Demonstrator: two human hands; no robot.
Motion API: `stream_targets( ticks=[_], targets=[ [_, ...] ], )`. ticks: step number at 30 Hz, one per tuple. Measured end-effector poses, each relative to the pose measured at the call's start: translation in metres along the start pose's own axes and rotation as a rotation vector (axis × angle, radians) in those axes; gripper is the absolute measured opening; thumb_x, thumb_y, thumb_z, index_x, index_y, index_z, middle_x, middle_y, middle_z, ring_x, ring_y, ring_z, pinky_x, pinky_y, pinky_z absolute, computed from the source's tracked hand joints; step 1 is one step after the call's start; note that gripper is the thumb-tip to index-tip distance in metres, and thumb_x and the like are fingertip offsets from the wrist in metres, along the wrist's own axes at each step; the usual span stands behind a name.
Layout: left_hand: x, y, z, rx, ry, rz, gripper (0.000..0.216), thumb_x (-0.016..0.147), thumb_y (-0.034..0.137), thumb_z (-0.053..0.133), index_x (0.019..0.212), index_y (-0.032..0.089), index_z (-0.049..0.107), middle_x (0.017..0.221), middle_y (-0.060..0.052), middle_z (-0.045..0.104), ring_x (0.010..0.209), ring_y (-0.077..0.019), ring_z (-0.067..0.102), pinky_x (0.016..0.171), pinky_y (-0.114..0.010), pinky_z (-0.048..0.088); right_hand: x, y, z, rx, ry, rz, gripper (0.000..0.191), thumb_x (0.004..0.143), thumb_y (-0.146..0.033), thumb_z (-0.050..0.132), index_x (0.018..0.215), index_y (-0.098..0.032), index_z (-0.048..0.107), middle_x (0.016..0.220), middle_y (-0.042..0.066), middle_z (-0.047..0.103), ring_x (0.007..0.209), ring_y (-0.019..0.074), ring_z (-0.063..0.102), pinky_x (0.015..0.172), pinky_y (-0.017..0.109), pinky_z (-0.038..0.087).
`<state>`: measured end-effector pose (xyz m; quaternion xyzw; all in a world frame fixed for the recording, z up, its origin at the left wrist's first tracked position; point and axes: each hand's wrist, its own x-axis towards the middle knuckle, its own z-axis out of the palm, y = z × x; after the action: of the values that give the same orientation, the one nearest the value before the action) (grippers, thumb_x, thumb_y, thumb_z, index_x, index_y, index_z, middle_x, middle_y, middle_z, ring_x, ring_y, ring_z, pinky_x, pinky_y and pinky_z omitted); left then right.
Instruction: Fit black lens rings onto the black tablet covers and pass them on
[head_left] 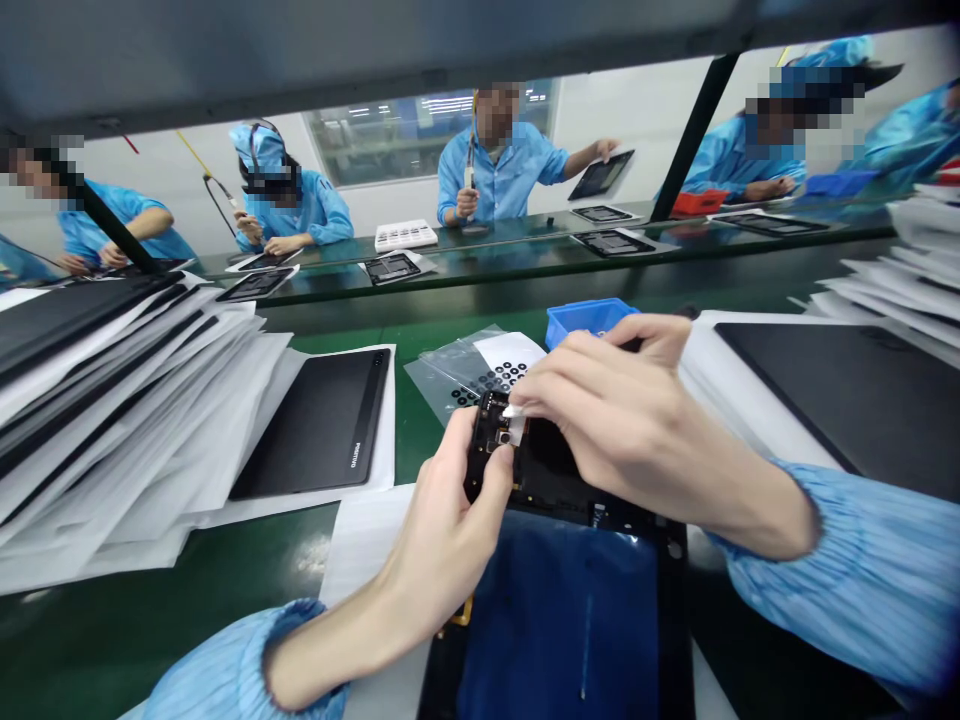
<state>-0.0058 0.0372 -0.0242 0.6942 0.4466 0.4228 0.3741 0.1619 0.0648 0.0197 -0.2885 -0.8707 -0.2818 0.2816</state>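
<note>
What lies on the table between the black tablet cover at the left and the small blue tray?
In the head view, a clear plastic bag holding a white sheet of black dots lies between the black tablet cover and the blue tray.

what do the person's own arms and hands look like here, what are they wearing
Both hands are bare: no gloves, rings or finger cots show on the left hand or the right hand. Each arm wears a light blue, finely striped sleeve with a gathered cuff, the left sleeve and the right sleeve.
</note>
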Motion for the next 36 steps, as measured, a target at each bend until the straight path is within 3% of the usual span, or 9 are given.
stream_targets(
  ticks=[4,8,15,21,25,31,36],
  targets=[
    [-0.007,0.002,-0.003,-0.046,0.002,0.034,0.016,0.094,0.025,0.04,0.109,0.026,0.045,0.101,0.004,0.055,0.092,-0.0099,0.05,0.081,-0.017,0.039,0.001,0.003,-0.01,0.07,0.17,0.206,0.017,0.085,-0.006,0.048,0.078,-0.017,0.058,0.078,0.001,0.066,0.069,0.0156,0.057,0.073,0.037,0.028],
    [-0.015,0.003,-0.004,-0.011,0.034,0.081,0.02,0.094,0.023,0.041,0.112,0.028,0.045,0.106,0.003,0.055,0.096,-0.0101,0.05,0.084,-0.016,0.039,0.003,0.004,-0.014,0.097,0.237,0.31,0.014,0.085,-0.01,0.052,0.075,-0.018,0.058,0.077,-0.001,0.068,0.067,0.0147,0.059,0.073,0.037,0.028],
    [-0.021,0.006,-0.004,0.081,0.086,0.059,0.01,0.093,0.024,0.042,0.102,0.026,0.047,0.09,0.003,0.055,0.083,-0.0108,0.05,0.075,-0.017,0.042,0.003,0.006,-0.01,0.099,0.181,0.343,0.013,0.083,-0.008,0.055,0.075,-0.018,0.058,0.076,-0.001,0.067,0.07,0.0152,0.059,0.075,0.036,0.027],
    [-0.021,0.009,-0.003,0.006,0.052,0.042,0.015,0.094,0.024,0.041,0.107,0.025,0.046,0.108,0.0,0.056,0.093,-0.0116,0.053,0.084,-0.02,0.042,0.002,0.006,-0.006,0.121,0.178,0.325,0.013,0.084,-0.01,0.053,0.075,-0.019,0.058,0.076,-0.001,0.068,0.069,0.0151,0.059,0.074,0.037,0.026],
    [-0.02,0.008,-0.003,0.018,0.051,0.05,0.019,0.093,0.024,0.041,0.112,0.026,0.045,0.106,0.002,0.056,0.094,-0.0114,0.052,0.082,-0.019,0.042,0.001,0.002,-0.006,0.141,0.175,0.232,0.015,0.087,-0.01,0.048,0.079,-0.018,0.058,0.079,-0.001,0.066,0.069,0.0136,0.057,0.073,0.036,0.028],
    [-0.019,0.006,-0.002,0.074,0.063,0.055,0.017,0.093,0.025,0.042,0.109,0.026,0.045,0.083,0.003,0.052,0.072,-0.011,0.048,0.063,-0.018,0.04,-0.004,-0.002,-0.01,0.139,0.029,-0.072,0.021,0.091,-0.007,0.037,0.085,-0.015,0.056,0.09,0.007,0.063,0.085,0.0184,0.055,0.071,0.036,0.035],
    [-0.017,0.008,0.0,0.052,0.038,0.039,0.017,0.094,0.025,0.039,0.11,0.026,0.043,0.087,0.002,0.049,0.079,-0.0116,0.048,0.07,-0.02,0.041,-0.002,-0.002,-0.011,0.07,0.015,-0.186,0.025,0.092,-0.006,0.034,0.081,-0.013,0.057,0.088,0.01,0.062,0.088,0.0204,0.054,0.07,0.036,0.039]
  ],
)
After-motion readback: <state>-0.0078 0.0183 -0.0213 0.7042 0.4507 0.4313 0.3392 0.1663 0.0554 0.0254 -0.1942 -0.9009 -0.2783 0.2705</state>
